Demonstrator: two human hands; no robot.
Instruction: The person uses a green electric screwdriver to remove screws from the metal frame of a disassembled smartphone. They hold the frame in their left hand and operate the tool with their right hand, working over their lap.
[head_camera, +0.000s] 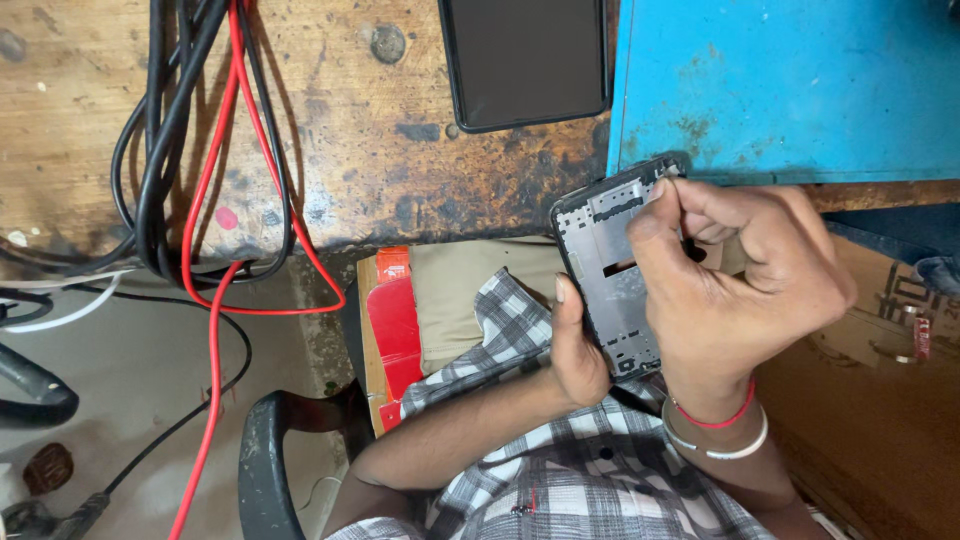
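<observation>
My left hand (575, 345) grips the lower left edge of a grey phone frame (600, 250), opened so its inner metal side faces me, held just off the front edge of the workbench. My right hand (735, 280) is curled over the frame's right side, thumb and fingertips pinched together near the frame's top corner. Whatever they pinch is too small to make out. A red thread and a white bangle circle my right wrist.
A dark phone (525, 60) lies screen-up on the worn wooden bench (340, 150). A blue mat (790, 90) covers the bench's right part. Black and red cables (190, 150) hang over the left edge toward the floor. A red box (395, 320) sits below.
</observation>
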